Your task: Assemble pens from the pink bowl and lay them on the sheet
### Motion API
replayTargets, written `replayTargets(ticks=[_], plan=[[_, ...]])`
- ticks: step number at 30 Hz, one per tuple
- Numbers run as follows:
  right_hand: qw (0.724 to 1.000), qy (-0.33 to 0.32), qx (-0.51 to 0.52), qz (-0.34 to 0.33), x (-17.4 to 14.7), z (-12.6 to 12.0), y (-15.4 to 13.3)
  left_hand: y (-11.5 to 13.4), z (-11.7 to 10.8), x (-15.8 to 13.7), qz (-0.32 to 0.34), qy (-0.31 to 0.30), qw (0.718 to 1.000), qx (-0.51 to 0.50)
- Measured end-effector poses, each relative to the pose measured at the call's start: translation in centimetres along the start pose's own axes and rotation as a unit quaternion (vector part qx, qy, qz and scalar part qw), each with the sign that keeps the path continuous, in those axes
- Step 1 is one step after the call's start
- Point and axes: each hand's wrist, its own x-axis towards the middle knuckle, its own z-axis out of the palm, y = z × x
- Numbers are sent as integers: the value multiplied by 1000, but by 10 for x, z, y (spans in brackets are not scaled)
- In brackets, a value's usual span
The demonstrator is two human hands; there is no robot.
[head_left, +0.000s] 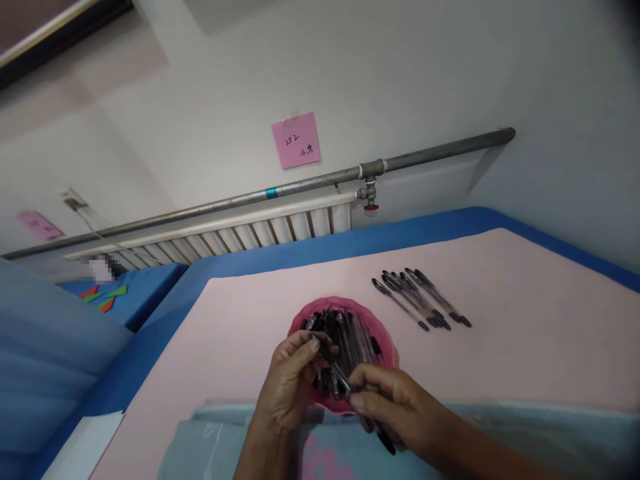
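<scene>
Over the pink scalloped basket [386,331], a clear-barrelled pen with black ends [343,379] slants down to the right between my two hands. My left hand [287,377] pinches its upper, dark end between thumb and fingers. Lower down the barrel, my right hand [400,403] has its thumb and fingers closed round it, and a black tip [386,443] sticks out below. Many black and clear pen parts [345,330] fill the basket, partly covered by my hands. To the right, a loose group of several black-capped clear pens [413,297] lies on the pink tabletop.
The pink tabletop [530,320] has a blue border [425,230] along the wall. Behind it are a white radiator [280,230] and a pipe with a red valve [371,208]. White paper [83,447] and a blue curtain [45,347] are at left. Light-blue cloth [200,443] lies nearest me.
</scene>
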Motion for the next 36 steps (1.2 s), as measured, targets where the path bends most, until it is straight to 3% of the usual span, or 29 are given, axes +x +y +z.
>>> replayTargets(ticks=[2,4,7,9,11,14,18,22,29,36], plan=[[1000,18,-2,6,1,-5,-5,1,-1,0,30,15,997,72],[999,53,-5,4,2,-10,-8,1,-4,0,79,53,971,218],[997,81,9,-2,5,-17,-8,-2,-8,2,149,103,868,463],[996,85,21,-7,7,-18,-7,-5,-8,2,161,95,803,566],[996,84,24,-12,8,-18,-5,-8,-7,2,153,75,759,628],[996,84,15,-14,9,-16,-4,-12,-6,0,149,65,728,667],[996,90,17,-14,10,-15,-3,-11,-8,-2,153,37,714,682],[996,88,17,-21,10,-15,-2,-9,-12,-2,147,29,722,675],[997,75,33,-7,10,-16,-2,-5,-14,2,141,46,803,577],[995,90,26,-18,11,-17,-2,11,-14,-7,54,8,944,326]])
